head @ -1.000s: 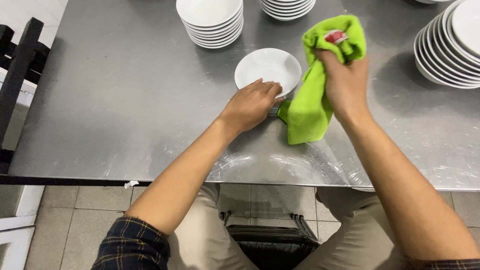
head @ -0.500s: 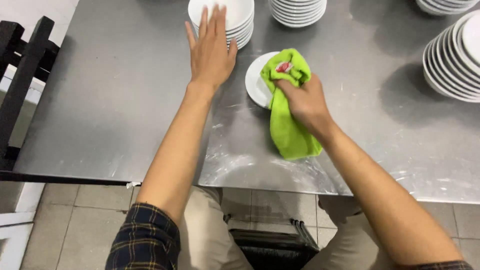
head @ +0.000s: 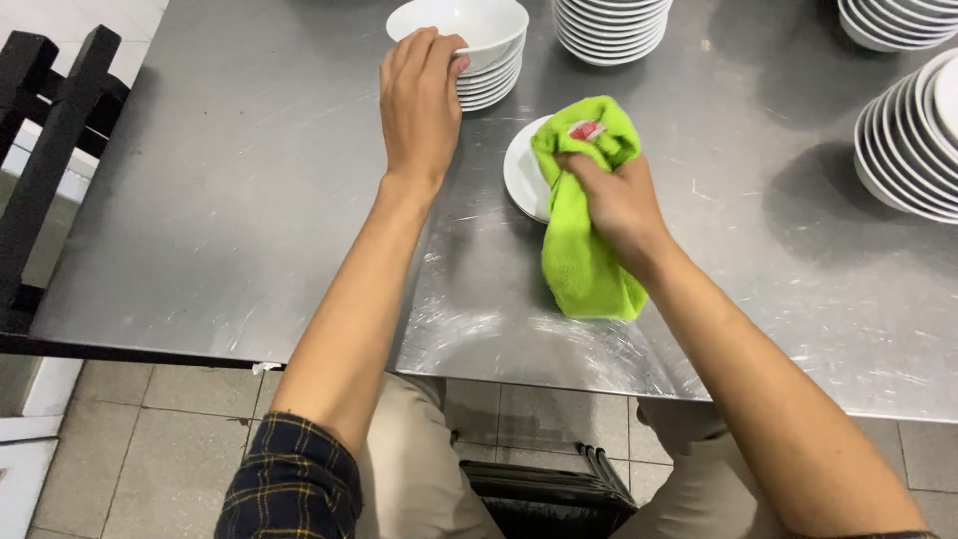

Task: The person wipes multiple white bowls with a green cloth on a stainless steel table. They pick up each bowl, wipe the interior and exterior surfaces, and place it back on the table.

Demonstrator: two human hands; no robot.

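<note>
Your left hand grips the top bowl upper centre, your right hand holds a green cloth on a plate; lifting carelessly could topple the stack.

The cleaning cloth is bright lime green with a small red-and-white tag. The bowls and stacked plates are plain white. The table is brushed grey steel. The sleeve shows dark navy plaid with yellow lines; the trousers are beige.
</note>
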